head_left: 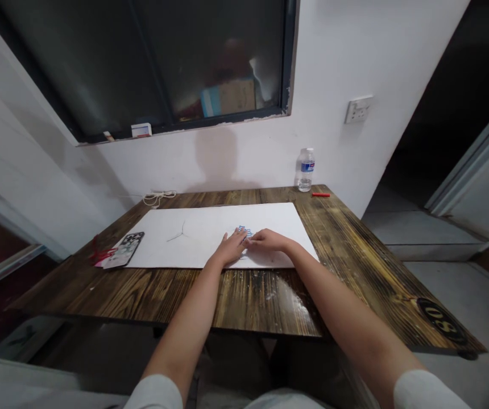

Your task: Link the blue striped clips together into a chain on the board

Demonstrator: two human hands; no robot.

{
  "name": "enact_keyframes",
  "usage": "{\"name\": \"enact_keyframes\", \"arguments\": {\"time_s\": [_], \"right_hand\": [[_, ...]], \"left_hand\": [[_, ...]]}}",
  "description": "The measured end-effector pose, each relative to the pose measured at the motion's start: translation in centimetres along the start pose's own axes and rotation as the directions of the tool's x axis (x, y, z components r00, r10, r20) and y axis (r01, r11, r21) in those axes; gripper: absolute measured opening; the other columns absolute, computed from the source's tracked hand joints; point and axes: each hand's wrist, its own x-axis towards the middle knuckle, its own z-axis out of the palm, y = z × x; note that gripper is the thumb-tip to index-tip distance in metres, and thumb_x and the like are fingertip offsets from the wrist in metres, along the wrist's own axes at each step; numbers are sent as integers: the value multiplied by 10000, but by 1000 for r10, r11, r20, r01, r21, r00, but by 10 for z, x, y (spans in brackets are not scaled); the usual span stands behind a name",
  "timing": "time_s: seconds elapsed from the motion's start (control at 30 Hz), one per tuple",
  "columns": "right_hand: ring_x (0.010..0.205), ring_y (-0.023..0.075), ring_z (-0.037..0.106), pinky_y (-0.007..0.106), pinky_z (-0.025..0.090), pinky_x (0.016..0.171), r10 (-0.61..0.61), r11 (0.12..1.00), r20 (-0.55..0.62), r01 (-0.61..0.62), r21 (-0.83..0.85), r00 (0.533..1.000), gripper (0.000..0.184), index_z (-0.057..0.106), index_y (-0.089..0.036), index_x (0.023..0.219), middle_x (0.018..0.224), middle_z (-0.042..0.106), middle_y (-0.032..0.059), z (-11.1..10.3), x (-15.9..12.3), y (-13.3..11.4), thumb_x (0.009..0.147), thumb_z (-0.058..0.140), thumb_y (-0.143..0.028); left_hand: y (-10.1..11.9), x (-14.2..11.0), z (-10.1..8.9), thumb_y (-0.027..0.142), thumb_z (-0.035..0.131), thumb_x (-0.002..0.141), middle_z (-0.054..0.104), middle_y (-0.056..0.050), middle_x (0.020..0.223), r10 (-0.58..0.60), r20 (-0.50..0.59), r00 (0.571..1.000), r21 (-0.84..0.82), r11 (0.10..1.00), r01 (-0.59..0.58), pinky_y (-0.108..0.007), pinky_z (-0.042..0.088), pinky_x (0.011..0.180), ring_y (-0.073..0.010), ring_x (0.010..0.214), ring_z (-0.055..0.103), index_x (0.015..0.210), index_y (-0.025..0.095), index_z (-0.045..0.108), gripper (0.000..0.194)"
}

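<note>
Left hand (231, 248): lay palm down on a white board (214, 218), thumb held apart from the fingers, fingertips at a small blue-and-white piece (243, 229).
Right hand (268, 241): curled beside the left, its fingertips close against the left hand's; whether they pinched anything could not be told.
Blue-and-white piece: sat on the board, right of its middle, partly covered by the hands.
Board: stretched across a dark wooden table (154, 295), with a thin, three-armed dark shape (181, 233) well left of the hands.
Table's left end: a black-edged flat object (129, 249) overlapped the board, near a red tangle (104, 255).
Table's far edge: a pale cord (159, 196) lay coiled at left; a clear bottle (306, 170) stood upright at right, near a red stick (321, 195).
</note>
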Motion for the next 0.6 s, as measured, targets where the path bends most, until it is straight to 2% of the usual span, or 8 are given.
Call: {"name": "enact_keyframes", "arguments": {"time_s": [0.07, 0.17, 0.2, 0.27, 0.33, 0.43, 0.53, 0.6], "right_hand": [[697, 170, 609, 250, 435, 658, 31, 997, -104, -23, 73, 994, 465, 745, -139, 841, 759, 724, 21, 2, 2, 4, 901, 433, -479], [859, 192, 646, 280, 461, 799, 52, 998, -292, -44, 33, 955, 374, 736, -148, 938, 923, 738, 55, 4, 5, 10, 919, 430, -361], [941, 203, 642, 296, 451, 860, 25, 999, -305, -33, -22, 952, 327, 729, -162, 993, 1008, 730, 65, 4, 5, 11, 908, 458, -324], [1100, 223, 597, 339, 406, 969, -33, 989, -242, -3, -147, 970, 301, 692, -209, 1118, 1161, 686, 66, 4, 2, 12, 875, 525, -273], [1207, 234, 537, 398, 342, 1047, -32, 968, -160, -9, -251, 987, 342, 646, -260, 1201, 1238, 649, 55, 4, -1, 11, 874, 545, -263], [1250, 239, 506, 451, 285, 1088, 20, 935, -138, -67, -347, 990, 313, 651, -293, 1191, 1261, 636, 45, 1, -6, 10, 907, 520, -304], [1236, 228, 519, 385, 324, 1079, 2, 939, -104, -38, -342, 995, 272, 712, -293, 1089, 1240, 650, 17, -4, -7, 12, 917, 509, -351], [1244, 224, 512, 342, 345, 1072, -27, 947, -69, 4, -321, 997, 274, 742, -289, 1025, 1241, 648, 4, -7, -6, 14, 917, 509, -382]], "left_hand": [[-1, -1, -2, 489, 147, 977, 209, -45, 1569, 69, 33, 997, -32, 997, -68, -513, 90, 1149, -207, 1459, 102, 1483, 301, 270, 554], [-3, -3, -6, 540, 348, 935, 189, -34, 1574, 185, 82, 979, -49, 982, -182, -501, 65, 1154, -206, 1460, 95, 1492, 326, 231, 608], [-3, -4, -6, 548, 415, 910, 183, -31, 1575, 209, 95, 973, -50, 978, -205, -495, 58, 1156, -207, 1461, 87, 1489, 331, 237, 644], [-5, -5, -7, 539, 476, 887, 191, -19, 1575, 195, 99, 976, -44, 980, -192, -494, 60, 1155, -210, 1463, 71, 1469, 344, 288, 642], [-6, -6, -7, 520, 468, 898, 213, -11, 1571, 113, 64, 992, -15, 994, -112, -507, 79, 1148, -220, 1462, 81, 1436, 358, 357, 572], [-9, -6, -8, 489, 486, 901, 289, -40, 1547, -57, -75, 996, 64, 996, 62, -504, 155, 1131, -245, 1446, 169, 1396, 333, 429, 523], [-14, -7, -11, 424, 523, 894, 447, -66, 1458, -209, -248, 946, 96, 966, 239, -432, 296, 1075, -253, 1358, 360, 1314, 292, 531, 440], [-17, -7, -13, 378, 529, 894, 563, -70, 1346, -284, -321, 904, 70, 945, 321, -376, 372, 1009, -246, 1246, 486, 1211, 265, 617, 348]]}}
